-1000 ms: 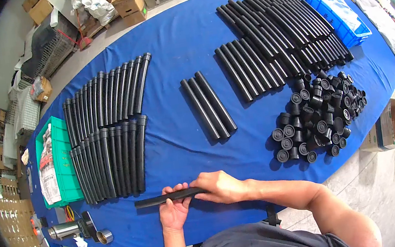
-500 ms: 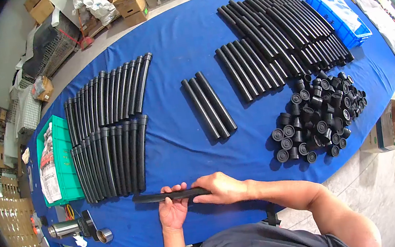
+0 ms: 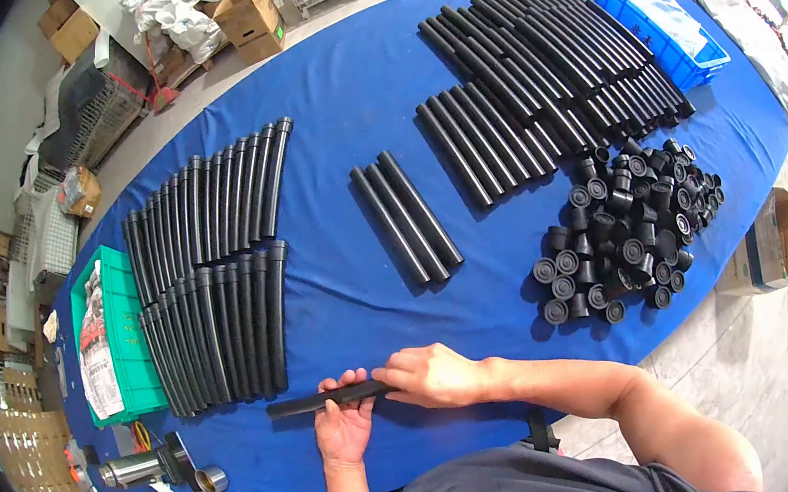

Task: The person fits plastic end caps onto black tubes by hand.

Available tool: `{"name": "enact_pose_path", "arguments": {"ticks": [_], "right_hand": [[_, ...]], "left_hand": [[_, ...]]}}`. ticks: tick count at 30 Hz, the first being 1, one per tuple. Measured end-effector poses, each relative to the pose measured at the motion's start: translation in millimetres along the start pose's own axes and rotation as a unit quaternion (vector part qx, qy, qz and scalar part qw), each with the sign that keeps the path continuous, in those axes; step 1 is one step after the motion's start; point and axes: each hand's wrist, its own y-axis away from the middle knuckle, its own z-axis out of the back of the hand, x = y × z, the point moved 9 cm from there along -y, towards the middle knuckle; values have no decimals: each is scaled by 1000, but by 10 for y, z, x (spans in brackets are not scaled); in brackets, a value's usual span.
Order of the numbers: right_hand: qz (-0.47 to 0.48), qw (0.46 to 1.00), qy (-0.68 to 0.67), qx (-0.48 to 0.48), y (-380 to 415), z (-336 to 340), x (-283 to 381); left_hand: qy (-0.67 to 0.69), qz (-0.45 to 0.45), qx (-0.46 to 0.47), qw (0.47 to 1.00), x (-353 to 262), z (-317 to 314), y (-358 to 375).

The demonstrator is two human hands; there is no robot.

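Black tube (image 3: pixel 302 404) down at lower centre, left hand (image 3: pixel 345 434) kinda curled round it palm-up, right hand (image 3: pixel 433 377) wrapped over its right end, 3 more tubes (image 3: pixel 407 221) lying mid-frame.

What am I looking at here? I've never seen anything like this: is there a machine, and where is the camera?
There is no machine arm here, just a person working with two bare hands. The one camera is worn on their head, looking forward and down; its wide lens makes the picture look rounded.

The left hand, palm up, supports a black tube; the right hand grips its other end, which is hidden.

On the blue cloth, capped tubes lie in two rows at left, beside a green crate. Three tubes lie in the middle. At right are many more tubes, a heap of black caps and a blue crate.
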Motion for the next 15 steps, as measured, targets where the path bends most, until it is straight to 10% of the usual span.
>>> {"name": "enact_pose_path", "arguments": {"ticks": [7,11,15], "right_hand": [[-160,945,-248,140,49,-170,-304],[4,1000,-6,24,68,-96,7],[-76,981,-168,68,35,-83,-143]], "left_hand": [[4,1,39,999,9,-54,-1],[23,5,4,1000,-2,0,2],[-14,-7,3,1000,-6,35,43]]}}
